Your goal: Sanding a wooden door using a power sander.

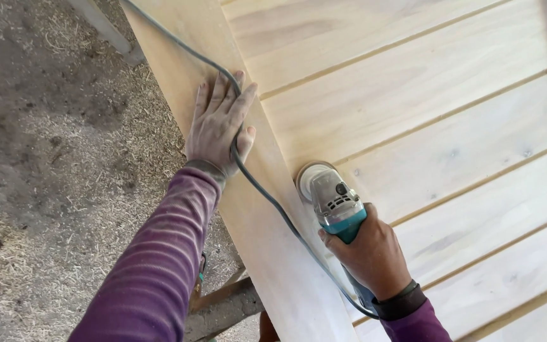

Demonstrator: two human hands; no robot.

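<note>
A large pale wooden panel [425,114] with grooved boards fills the right of the view. My right hand [368,253] grips a teal and grey angle grinder [332,197], whose round sanding disc [306,172] lies on the panel beside its frame board. My left hand [220,123] rests flat, fingers spread, on the frame board [267,240]. The grinder's grey power cord [267,199] runs under my left palm and back toward my right wrist. Both arms wear purple sleeves.
A dusty floor [52,139] covered in wood shavings lies to the left. A wooden support [223,304] shows below the panel's edge. Another board edge [106,28] crosses the top left.
</note>
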